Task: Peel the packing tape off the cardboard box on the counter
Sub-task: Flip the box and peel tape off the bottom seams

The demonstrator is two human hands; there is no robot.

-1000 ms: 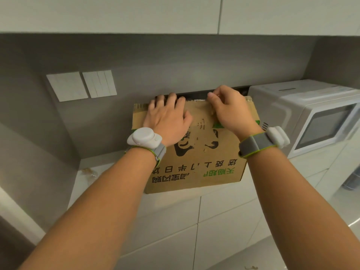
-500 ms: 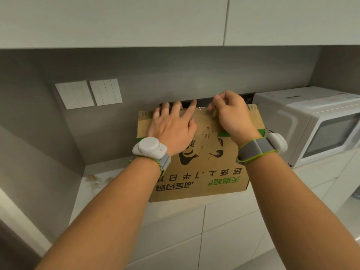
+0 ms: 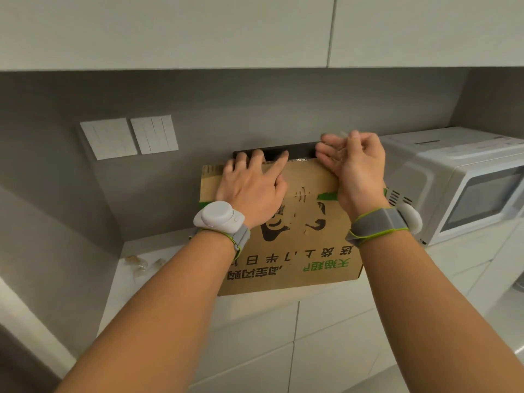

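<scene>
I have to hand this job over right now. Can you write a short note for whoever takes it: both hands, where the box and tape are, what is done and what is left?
Left hand: flat, fingers spread, pressing down on top of the cardboard box.
Right hand: raised at the box's far right edge, fingers pinched on a strip of clear packing tape; motion blur hides how much is free.
Box: on the white counter, against the back wall, left of the microwave.
Done: one tape end lifted at the far edge.
Left: pull the strip fully off while holding the box steady, then check for other tape.
</scene>
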